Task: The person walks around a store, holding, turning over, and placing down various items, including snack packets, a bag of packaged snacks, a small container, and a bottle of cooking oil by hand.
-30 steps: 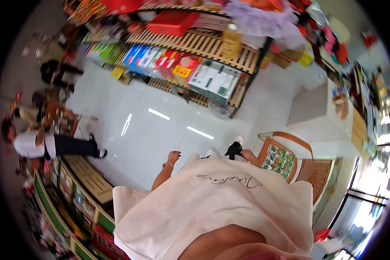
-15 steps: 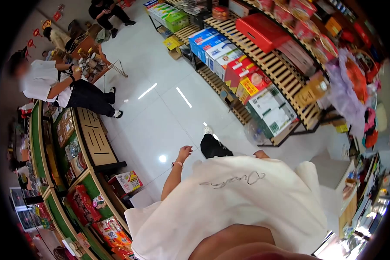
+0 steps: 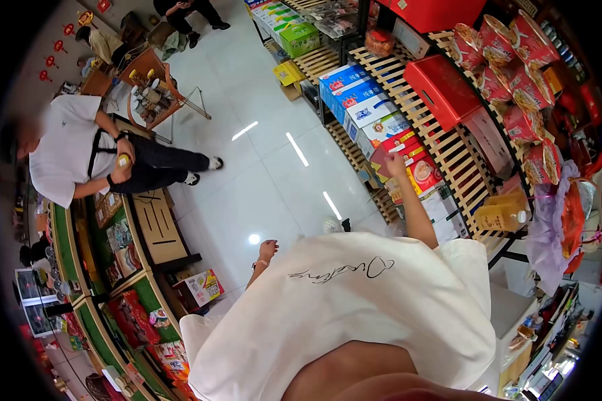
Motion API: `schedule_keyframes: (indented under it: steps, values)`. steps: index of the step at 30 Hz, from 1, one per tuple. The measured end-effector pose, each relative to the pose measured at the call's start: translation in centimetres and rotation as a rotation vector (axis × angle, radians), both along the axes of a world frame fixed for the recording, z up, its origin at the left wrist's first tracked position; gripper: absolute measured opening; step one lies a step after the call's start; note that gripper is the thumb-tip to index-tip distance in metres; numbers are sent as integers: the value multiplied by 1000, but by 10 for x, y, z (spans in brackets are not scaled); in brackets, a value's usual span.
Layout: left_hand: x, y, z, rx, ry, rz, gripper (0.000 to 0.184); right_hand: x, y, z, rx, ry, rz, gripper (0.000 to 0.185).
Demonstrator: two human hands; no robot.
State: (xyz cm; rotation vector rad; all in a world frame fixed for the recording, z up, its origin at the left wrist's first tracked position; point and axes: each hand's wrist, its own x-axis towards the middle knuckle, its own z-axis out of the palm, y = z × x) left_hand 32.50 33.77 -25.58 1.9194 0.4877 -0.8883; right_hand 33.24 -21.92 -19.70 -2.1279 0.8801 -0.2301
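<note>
My left hand (image 3: 267, 250) hangs low over the tiled floor, its fingers loosely bent and apart with nothing in them; a band circles that wrist. On the other side, my right hand (image 3: 395, 164) is stretched forward, fingers curled in, with no object visible in it. It appears in front of the red boxes (image 3: 421, 172) on the slatted shelf (image 3: 441, 150); whether it touches them cannot be told. Blue and white cartons (image 3: 358, 99) stand farther along the same shelf.
A person in a white shirt (image 3: 67, 144) stands at left holding a small round item. Behind are a folding chair (image 3: 160, 100) and a seated person's dark legs (image 3: 204, 12). Green-lined shelves (image 3: 97, 334) run down the left. A yellow bottle (image 3: 502, 210) and red noodle tubs (image 3: 532, 87) are at right.
My right hand has risen from beside my shirt to in front of the shelf boxes. The view has turned and moved forward, bringing the shelves and the white-shirted person closer. My left hand stays low.
</note>
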Motion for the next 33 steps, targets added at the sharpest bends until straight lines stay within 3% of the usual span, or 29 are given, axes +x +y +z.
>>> schedule_keyframes:
  steps: [4,6,7,8,9,10,12,14,16,19,21,24,27,30,33]
  values:
    - [31,-16,-6,-18,-44,-35,26,44,-15,27,-238,179,-170,27]
    - [40,-18,-24,-41,-109,-29,26,51,-15,9,-259,338,-148,36]
    - [47,-21,-29,-53,-143,-23,26,57,-20,-6,-106,578,-66,38]
    - [53,-26,-23,28,-199,-85,26,48,-22,-46,-85,475,-75,35]
    - [60,-22,-39,57,-208,-83,27,41,-3,-34,-175,379,-190,34]
    - [66,-22,-39,81,-215,-85,27,41,12,-14,-271,455,-219,35]
    - [89,-23,-41,115,-201,-100,27,44,17,-23,-350,471,-229,42]
    - [119,-21,-38,71,-134,-96,27,52,22,-28,-270,486,-318,52]
    - [156,-18,-45,118,-97,-131,29,55,32,-15,-349,512,-292,55]
    - [225,-27,-71,161,-95,-190,33,70,35,-8,-393,554,-317,54]
    - [279,-42,-51,162,-94,-282,31,88,39,-6,-373,581,-354,53]
    - [351,-70,-3,62,-172,-235,31,112,37,-8,-328,611,-411,51]
    - [417,-95,8,-77,-63,-149,30,138,37,-9,-287,630,-463,50]
    - [477,-103,-22,-56,-65,-311,28,159,37,-11,-232,641,-501,49]
    - [516,-120,-25,-141,-66,-244,28,191,35,-18,-160,631,-529,47]
